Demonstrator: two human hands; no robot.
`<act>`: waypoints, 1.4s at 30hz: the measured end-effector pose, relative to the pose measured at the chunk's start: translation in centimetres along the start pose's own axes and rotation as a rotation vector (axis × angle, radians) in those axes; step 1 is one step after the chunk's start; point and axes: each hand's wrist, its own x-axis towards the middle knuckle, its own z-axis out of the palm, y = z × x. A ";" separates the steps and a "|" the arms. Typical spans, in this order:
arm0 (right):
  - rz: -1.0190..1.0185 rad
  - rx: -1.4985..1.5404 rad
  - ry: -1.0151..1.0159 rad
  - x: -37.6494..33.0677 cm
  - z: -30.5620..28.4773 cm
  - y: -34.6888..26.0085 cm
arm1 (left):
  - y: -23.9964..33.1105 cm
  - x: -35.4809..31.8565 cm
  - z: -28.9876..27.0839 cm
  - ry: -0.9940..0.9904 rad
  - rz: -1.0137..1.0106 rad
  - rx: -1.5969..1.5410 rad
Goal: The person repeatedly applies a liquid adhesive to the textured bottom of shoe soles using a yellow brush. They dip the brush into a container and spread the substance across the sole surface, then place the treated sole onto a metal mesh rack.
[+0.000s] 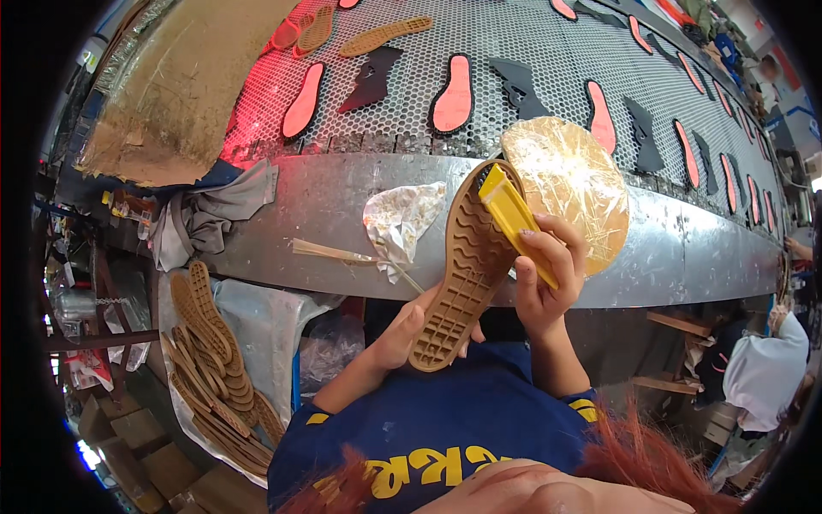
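Head view, workbench edge: right hand (548, 274) fingers curled tight round a yellow brush (512, 218), its head pressed to the upper end of a tan rubber sole (467, 270). Left hand (409, 330) cupped under the sole's lower end, fingers closed on it from beneath, tread side up. Sole's long axis tilted, lower left to upper right, held above the metal ledge (325, 206). Just behind, a round yellowish glue pad (578, 184); to the left, crumpled paper (398, 218). Beyond, perforated conveyor (514, 43) carrying red insoles (454, 94). Lower left, stacked tan soles (210, 368).
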 end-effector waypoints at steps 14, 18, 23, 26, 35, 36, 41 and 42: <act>0.002 0.298 -0.178 -0.1 -1.3 -0.1 | 0.4 0.0 0.4 0.079 0.013 0.043; 0.006 0.369 -0.213 -0.4 -1.9 0.1 | 0.2 0.2 0.3 0.061 -0.011 -0.028; 0.004 0.369 -0.239 -0.8 -2.4 0.0 | 0.1 0.6 0.5 0.081 -0.001 -0.080; -0.029 0.330 -0.250 -1.2 -2.6 -0.3 | 0.3 1.4 0.7 0.111 0.001 -0.087; -0.099 0.363 -0.308 -2.3 -3.0 -1.5 | 0.7 3.7 1.6 0.241 0.090 -0.130; -0.087 0.384 -0.309 -2.3 -3.2 -1.6 | 0.6 4.0 1.4 0.208 0.112 -0.120; -0.046 0.490 -0.345 -2.1 -4.0 -2.0 | 0.7 4.9 2.1 0.222 0.121 -0.169; -0.044 0.505 -0.360 -2.1 -4.2 -2.2 | 0.6 4.8 1.9 0.219 0.121 -0.191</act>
